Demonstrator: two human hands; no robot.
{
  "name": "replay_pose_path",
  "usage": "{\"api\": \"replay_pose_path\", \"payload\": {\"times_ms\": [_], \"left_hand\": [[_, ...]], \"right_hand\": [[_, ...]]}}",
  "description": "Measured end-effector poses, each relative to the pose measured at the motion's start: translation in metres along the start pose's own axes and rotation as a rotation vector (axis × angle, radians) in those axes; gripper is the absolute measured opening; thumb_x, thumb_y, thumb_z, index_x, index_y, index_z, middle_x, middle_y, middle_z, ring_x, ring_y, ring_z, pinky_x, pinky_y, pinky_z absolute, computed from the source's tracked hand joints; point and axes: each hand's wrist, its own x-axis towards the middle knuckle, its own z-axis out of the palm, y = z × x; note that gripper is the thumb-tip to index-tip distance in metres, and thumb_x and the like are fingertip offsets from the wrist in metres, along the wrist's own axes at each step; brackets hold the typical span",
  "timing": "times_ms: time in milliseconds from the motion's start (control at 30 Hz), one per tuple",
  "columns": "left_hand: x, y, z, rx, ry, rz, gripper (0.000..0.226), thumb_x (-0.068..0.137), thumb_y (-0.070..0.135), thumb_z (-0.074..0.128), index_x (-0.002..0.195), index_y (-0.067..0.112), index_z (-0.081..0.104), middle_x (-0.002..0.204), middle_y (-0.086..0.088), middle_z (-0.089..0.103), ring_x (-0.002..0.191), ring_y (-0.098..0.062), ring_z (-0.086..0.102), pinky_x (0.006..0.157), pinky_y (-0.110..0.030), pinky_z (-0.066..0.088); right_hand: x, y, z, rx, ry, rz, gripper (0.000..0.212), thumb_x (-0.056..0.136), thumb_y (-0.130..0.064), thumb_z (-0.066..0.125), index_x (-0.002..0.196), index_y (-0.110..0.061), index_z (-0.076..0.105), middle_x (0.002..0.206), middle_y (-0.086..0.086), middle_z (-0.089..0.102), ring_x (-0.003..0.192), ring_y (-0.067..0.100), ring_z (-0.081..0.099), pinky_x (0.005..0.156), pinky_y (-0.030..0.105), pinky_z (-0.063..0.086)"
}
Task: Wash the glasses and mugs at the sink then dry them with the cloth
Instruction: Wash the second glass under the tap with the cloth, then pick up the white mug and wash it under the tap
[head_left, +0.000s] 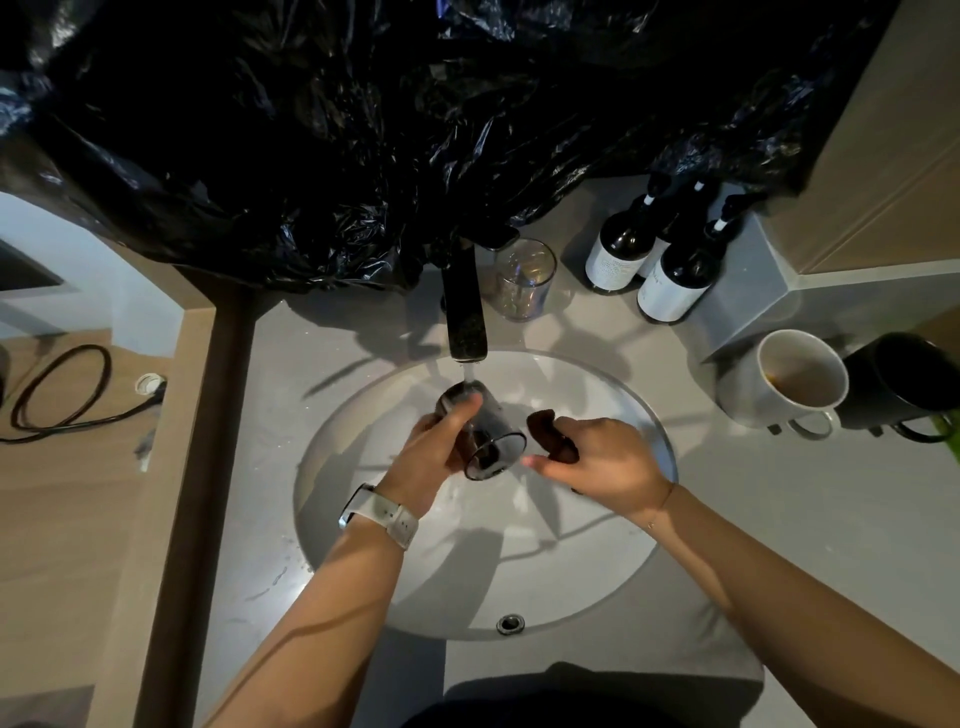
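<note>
One glass (485, 434), gripped by left hand (434, 452) under tap (466, 312), lies tilted, mouth toward right hand (597, 462), which pinches a brown sponge (550, 434) just beside.

Sink basin roomy toward the person, crowded at the back and right

The tap (465, 312) overhangs the far side of the sink (597, 597), and black plastic sheeting (363, 130) hangs low behind it. A clear glass (523, 280) stands just right of the tap, three dark bottles (670, 275) beyond it. A white mug (789, 384) and a black mug (904, 384) stand touching on the right of the table (779, 519).
</note>
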Motion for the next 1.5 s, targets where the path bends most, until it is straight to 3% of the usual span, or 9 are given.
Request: {"api": "replay_pose_path", "payload": {"times_ms": [133, 300, 533, 767, 933, 1100, 1233, 1333, 1500], "left_hand": [[-0.002, 0.004, 0.019, -0.106, -0.108, -0.125, 0.047, 0.099, 0.051, 0.047, 0.111, 0.010, 0.068, 0.109, -0.012, 0.074, 0.103, -0.024, 0.069, 0.099, -0.040, 0.052], [0.003, 0.000, 0.011, 0.251, -0.055, -0.173, 0.065, 0.095, 0.069, 0.029, 0.112, 0.016, 0.064, 0.110, -0.008, 0.073, 0.100, -0.025, 0.067, 0.079, -0.032, 0.048], [0.015, -0.009, -0.014, 0.266, 0.125, -0.016, 0.037, 0.102, 0.034, 0.050, 0.123, 0.004, 0.057, 0.115, -0.013, 0.067, 0.102, -0.029, 0.061, 0.076, -0.033, 0.046], [0.029, -0.013, -0.008, 0.410, 0.181, -0.047, 0.009, 0.098, 0.025, 0.057, 0.090, 0.022, 0.060, 0.099, -0.005, 0.069, 0.081, -0.020, 0.061, 0.069, -0.030, 0.042], [0.021, -0.019, -0.013, 0.461, 0.220, 0.002, 0.009, 0.083, 0.038, 0.061, 0.090, 0.035, 0.066, 0.098, 0.002, 0.072, 0.092, -0.022, 0.066, 0.070, -0.029, 0.046], [0.008, -0.020, -0.005, 0.473, 0.226, 0.042, 0.012, 0.093, 0.018, 0.060, 0.096, 0.027, 0.068, 0.102, 0.002, 0.068, 0.100, -0.022, 0.065, 0.083, -0.030, 0.046], [-0.008, -0.019, 0.012, 0.519, 0.169, 0.079, 0.015, 0.096, 0.019, 0.056, 0.103, 0.028, 0.065, 0.108, 0.004, 0.067, 0.105, -0.018, 0.062, 0.093, -0.034, 0.046], [-0.015, -0.019, 0.034, 0.541, 0.132, 0.120, 0.014, 0.095, 0.019, 0.057, 0.102, 0.028, 0.065, 0.105, 0.004, 0.068, 0.102, -0.017, 0.064, 0.095, -0.036, 0.048], [-0.022, -0.024, 0.084, 0.537, 0.093, 0.310, 0.013, 0.093, 0.007, 0.063, 0.101, 0.016, 0.069, 0.094, -0.006, 0.071, 0.083, -0.014, 0.063, 0.083, -0.024, 0.047]], "right_hand": [[0.006, -0.019, -0.007, 0.241, 0.028, 0.011, 0.024, 0.093, -0.045, 0.054, 0.081, -0.024, 0.054, 0.059, 0.002, 0.063, 0.047, 0.017, 0.065, 0.059, 0.036, 0.050], [0.020, -0.009, -0.028, 0.212, 0.101, 0.197, 0.040, 0.088, -0.029, 0.058, 0.056, -0.013, 0.040, 0.049, 0.001, 0.047, 0.055, 0.022, 0.052, 0.053, 0.031, 0.033], [0.039, 0.026, -0.092, 0.405, 0.149, 0.454, 0.030, 0.076, -0.028, 0.064, 0.058, -0.004, 0.067, 0.049, 0.004, 0.058, 0.054, 0.021, 0.057, 0.057, 0.030, 0.043], [0.083, 0.050, -0.104, 0.539, 0.191, 0.535, 0.030, 0.067, -0.032, 0.062, 0.072, -0.005, 0.073, 0.066, 0.007, 0.073, 0.073, 0.031, 0.072, 0.079, 0.046, 0.058], [0.100, 0.053, -0.099, 0.588, 0.284, 0.594, 0.031, 0.074, -0.035, 0.065, 0.075, -0.005, 0.072, 0.076, 0.012, 0.074, 0.075, 0.030, 0.070, 0.074, 0.040, 0.056], [0.076, 0.044, -0.097, 0.799, 0.302, 0.599, 0.050, 0.083, -0.049, 0.068, 0.074, 0.000, 0.067, 0.062, 0.006, 0.062, 0.061, 0.021, 0.057, 0.063, 0.030, 0.043], [0.019, 0.025, -0.104, 0.915, 0.295, 0.622, 0.029, 0.087, -0.041, 0.067, 0.075, -0.015, 0.060, 0.065, 0.002, 0.057, 0.065, 0.025, 0.058, 0.059, 0.032, 0.047], [-0.025, 0.017, -0.109, 1.038, 0.317, 0.657, 0.024, 0.086, -0.041, 0.067, 0.093, -0.018, 0.061, 0.079, 0.005, 0.063, 0.066, 0.026, 0.062, 0.060, 0.045, 0.051], [-0.079, 0.040, -0.118, 1.135, 0.427, 0.650, 0.028, 0.082, -0.041, 0.071, 0.093, -0.017, 0.061, 0.090, 0.008, 0.062, 0.078, 0.022, 0.061, 0.052, 0.027, 0.044]]}}
